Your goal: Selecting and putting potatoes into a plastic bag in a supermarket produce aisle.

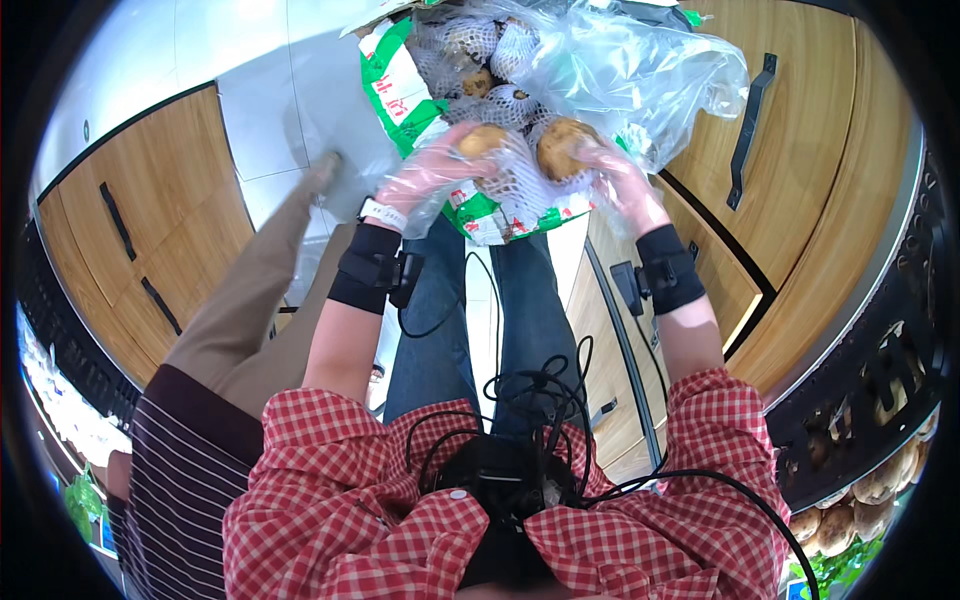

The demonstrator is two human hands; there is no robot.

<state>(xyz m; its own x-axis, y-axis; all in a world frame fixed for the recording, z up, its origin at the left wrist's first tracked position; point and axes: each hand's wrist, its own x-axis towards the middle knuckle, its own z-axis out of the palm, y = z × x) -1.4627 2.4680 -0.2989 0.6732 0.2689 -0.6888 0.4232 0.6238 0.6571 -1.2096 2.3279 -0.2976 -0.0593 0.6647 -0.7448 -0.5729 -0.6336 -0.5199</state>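
Observation:
My left hand point(442, 169), in a clear plastic glove, holds a brown root vegetable point(482, 141) whose white foam net sleeve point(519, 184) hangs loosely beside it. Another brown root vegetable point(562, 148), rounder and partly in foam netting, is gripped by my right hand point(611, 169), also gloved in clear plastic. Both are over the near side of an open green and white carton point(397, 90). Inside the carton lie several more such vegetables, most in foam net sleeves point(516, 49). A clear plastic liner point(622, 64) spills over its right side.
A person in a striped top and tan trousers point(247, 330) stands close at my left. Wooden drawer fronts with black handles point(752, 131) flank me. Black crates point(862, 412) run along the right rim, with root vegetables point(836, 529) below. Black cables point(555, 382) hang at my chest.

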